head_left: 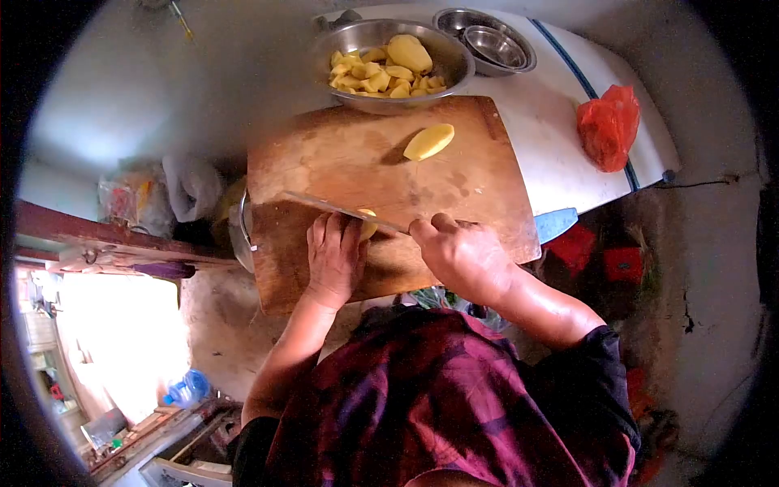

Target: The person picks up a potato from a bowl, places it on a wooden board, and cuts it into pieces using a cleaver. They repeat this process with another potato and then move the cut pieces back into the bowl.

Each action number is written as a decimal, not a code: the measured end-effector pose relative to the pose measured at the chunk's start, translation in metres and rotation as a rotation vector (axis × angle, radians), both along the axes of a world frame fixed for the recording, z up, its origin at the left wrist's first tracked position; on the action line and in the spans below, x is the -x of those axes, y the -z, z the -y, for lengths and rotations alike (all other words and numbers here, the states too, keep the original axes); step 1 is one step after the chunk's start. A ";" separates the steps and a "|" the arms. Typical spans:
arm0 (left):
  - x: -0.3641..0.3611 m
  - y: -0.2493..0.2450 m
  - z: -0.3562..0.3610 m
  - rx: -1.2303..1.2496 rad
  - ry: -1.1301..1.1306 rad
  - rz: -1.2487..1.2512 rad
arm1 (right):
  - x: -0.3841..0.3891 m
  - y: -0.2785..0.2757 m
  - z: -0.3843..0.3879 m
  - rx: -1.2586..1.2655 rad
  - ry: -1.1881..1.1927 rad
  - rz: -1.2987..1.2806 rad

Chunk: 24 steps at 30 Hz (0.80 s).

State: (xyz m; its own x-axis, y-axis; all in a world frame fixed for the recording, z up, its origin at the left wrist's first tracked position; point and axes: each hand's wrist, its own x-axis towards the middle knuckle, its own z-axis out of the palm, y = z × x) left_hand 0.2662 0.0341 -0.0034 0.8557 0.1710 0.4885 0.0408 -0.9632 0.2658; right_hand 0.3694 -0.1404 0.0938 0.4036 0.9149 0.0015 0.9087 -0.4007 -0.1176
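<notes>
My right hand [462, 256] is closed round the handle of a kitchen knife [312, 200], whose blade reaches left across the wooden cutting board [324, 146]. Under the blade, a piece of peeled potato [369, 224] shows pale yellow. My left hand [334, 256] grips that piece from its left side, fingers bent beside the blade and partly hiding it. Farther up the board lies a long potato wedge [429, 142], apart from both hands. Beyond the board's far edge stands a steel bowl [454, 69] holding many potato chunks and one large peeled potato [409, 53].
Two nested steel bowls [523, 66] stand right of the potato bowl on a white surface [544, 130]. A red plastic bag [608, 128] lies farther right. Something blue [557, 224] sticks out beside the board's right edge. Plastic bags [138, 199] rest on a ledge at left.
</notes>
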 end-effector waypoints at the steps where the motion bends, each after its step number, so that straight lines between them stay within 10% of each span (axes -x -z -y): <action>1: 0.001 0.002 -0.001 -0.002 0.002 -0.024 | 0.000 0.005 -0.003 0.017 0.015 0.004; 11: -0.016 0.001 0.021 0.044 -0.330 0.031 | -0.002 0.011 -0.009 -0.105 0.099 0.064; 24: -0.004 -0.003 -0.005 -0.098 -0.048 0.008 | 0.013 0.038 -0.033 -0.036 0.136 0.100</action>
State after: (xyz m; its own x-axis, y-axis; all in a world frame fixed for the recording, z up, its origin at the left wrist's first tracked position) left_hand 0.2707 0.0394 0.0000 0.8437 0.1626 0.5116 0.0853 -0.9815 0.1712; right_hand 0.3564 -0.1077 0.0554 0.5196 0.8507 0.0800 0.8544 -0.5176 -0.0459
